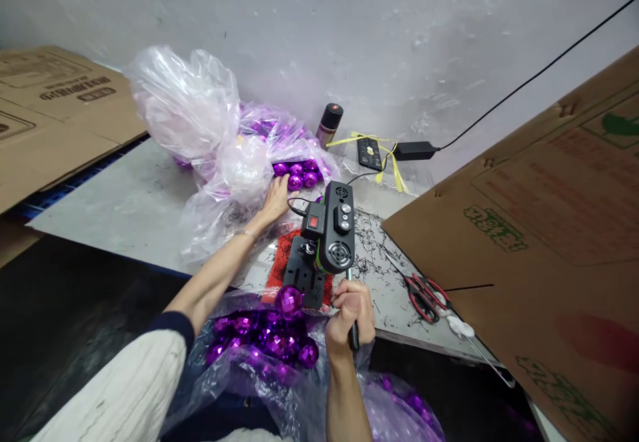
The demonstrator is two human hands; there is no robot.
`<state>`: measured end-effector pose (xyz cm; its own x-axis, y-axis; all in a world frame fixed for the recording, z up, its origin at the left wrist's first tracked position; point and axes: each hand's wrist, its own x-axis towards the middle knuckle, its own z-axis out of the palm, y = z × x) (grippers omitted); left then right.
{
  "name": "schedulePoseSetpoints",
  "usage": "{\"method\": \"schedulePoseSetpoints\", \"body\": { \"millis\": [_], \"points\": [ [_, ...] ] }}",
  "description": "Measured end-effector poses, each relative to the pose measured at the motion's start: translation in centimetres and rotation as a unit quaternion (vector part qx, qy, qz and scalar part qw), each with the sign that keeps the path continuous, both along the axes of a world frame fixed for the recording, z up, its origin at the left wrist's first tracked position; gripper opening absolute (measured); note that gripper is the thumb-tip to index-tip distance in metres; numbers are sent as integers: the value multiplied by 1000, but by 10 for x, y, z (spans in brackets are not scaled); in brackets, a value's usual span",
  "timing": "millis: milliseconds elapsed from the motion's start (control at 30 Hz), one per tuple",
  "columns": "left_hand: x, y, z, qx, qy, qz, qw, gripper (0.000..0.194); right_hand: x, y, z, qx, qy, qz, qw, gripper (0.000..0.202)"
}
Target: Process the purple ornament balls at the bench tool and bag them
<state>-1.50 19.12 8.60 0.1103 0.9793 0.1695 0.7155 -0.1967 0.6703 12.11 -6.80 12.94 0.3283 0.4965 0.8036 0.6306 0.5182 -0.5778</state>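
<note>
My left hand (277, 200) reaches to the opening of a clear plastic bag (244, 169) of shiny purple balls (295, 181); its fingertips are by the balls and partly hidden. My right hand (352, 312) is wrapped round the handle (354, 337) of a small black machine (339, 229) with round vents and a red switch. A purple faceted ball (288, 301) sits at the near end of the machine's slotted base plate (303, 275). Below, a second bag (249, 375) holds several more purple balls (275, 343) at the table's front edge.
Red-handled scissors (426, 297) lie right of the machine, among black thread scraps. A large cardboard box (539, 229) stands at the right, flattened cardboard (60, 122) at the left. Near the wall are a dark spray can (330, 124), a black adapter (415, 150) and yellow ribbon (398, 176).
</note>
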Motion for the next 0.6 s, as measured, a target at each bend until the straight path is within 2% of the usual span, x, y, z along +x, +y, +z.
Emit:
{"method": "schedulePoseSetpoints", "body": {
  "millis": [67, 133, 233, 300, 367, 400, 500, 600],
  "points": [
    [17, 29, 3, -31, 30, 13, 999, 70, 1, -1, -1, -3, -4, -4, 1000, 37],
    [25, 41, 2, -54, 46, 6, 997, 70, 1, -2, -2, -8, -5, -7, 1000, 37],
    [23, 41, 0, -67, 24, 3, 997, 66, 1, -2, -4, -12, -4, -7, 1000, 36],
    [12, 32, 2, -61, -45, 14, 997, 64, 2, -2, -3, -12, -7, -8, 1000, 36],
    [-5, 14, 7, -72, -168, 24, 983, 61, 2, -1, -1, -11, -7, -8, 1000, 37],
    [-15, 0, 10, -90, -243, 24, 966, 58, 1, -1, 0, -12, -4, -8, 1000, 38],
    [-46, -60, 17, -174, -456, 2, 873, 49, -1, 1, 4, -8, 19, -2, 1000, 40],
    [-62, -132, 16, -221, -564, -9, 796, 50, -4, 4, 11, -6, 51, -1, 999, 41]
  ]
}}
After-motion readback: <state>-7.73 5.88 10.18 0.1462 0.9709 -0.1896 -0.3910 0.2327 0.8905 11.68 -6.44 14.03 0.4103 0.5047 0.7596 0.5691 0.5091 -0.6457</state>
